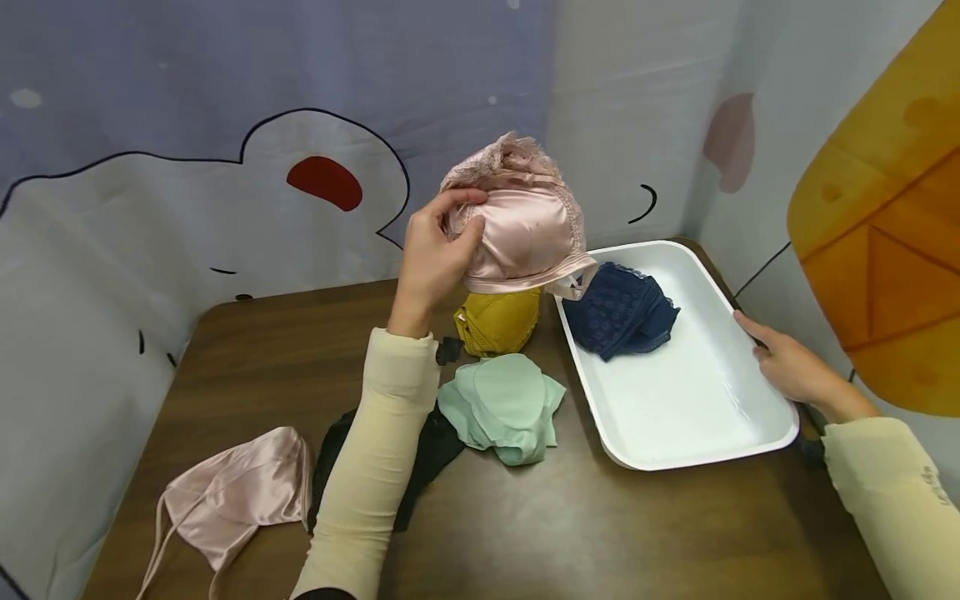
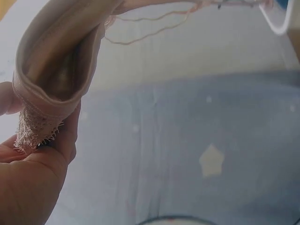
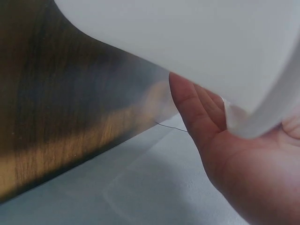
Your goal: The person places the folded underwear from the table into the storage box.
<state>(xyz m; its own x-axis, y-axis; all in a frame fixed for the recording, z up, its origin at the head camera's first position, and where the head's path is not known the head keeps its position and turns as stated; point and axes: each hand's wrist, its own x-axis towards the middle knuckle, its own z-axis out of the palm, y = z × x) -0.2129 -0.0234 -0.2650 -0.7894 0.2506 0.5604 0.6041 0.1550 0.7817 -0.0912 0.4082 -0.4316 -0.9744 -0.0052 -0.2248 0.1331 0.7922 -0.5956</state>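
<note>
My left hand pinches a pink satin bra with lace trim between thumb and fingers, holding it up above the table. In the left wrist view, the folded bra hangs over the fingers, its lace edge near the palm. At the right, my right hand grips the rim of a white tray. The right wrist view shows its fingers under the tray's edge. A folded navy lace bra lies in the tray's back left part.
On the wooden table lie a mustard-yellow bra, a mint-green garment, a black garment partly behind my left forearm, and a pink satin garment with straps. A printed curtain hangs behind.
</note>
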